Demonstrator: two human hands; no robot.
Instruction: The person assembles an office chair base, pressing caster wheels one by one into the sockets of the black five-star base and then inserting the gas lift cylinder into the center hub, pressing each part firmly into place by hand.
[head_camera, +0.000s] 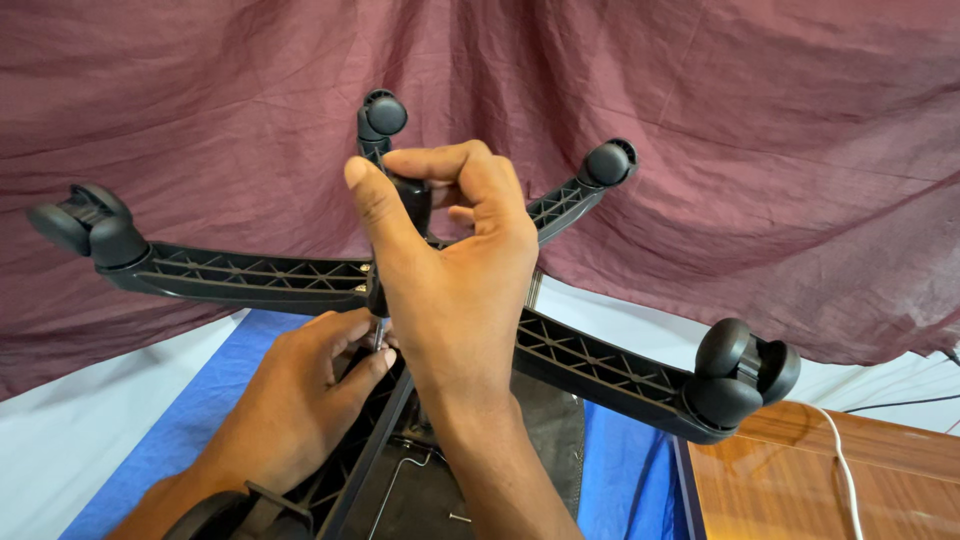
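Right, my right hand (455, 270) is up in the middle, fingers curled shut round the black handle of a screwdriver (405, 205), thumb sticking up on the left. Shaft (378, 330) runs down to the hub of an upturned black chair base (250, 272). My left hand (300, 390) sits just below, near side, fingertips pinched at the shaft tip; can't tell if there's a screw in there. Base arms spread left, right & far, each w/ a caster: far left (85, 225), far centre (383, 115), far right (608, 162), near right (742, 375). Maroon cloth (750, 150) hangs behind. Blue mat (200, 400) under it all, wooden tabletop (830, 480) w/ a white cable (845, 460) near right.
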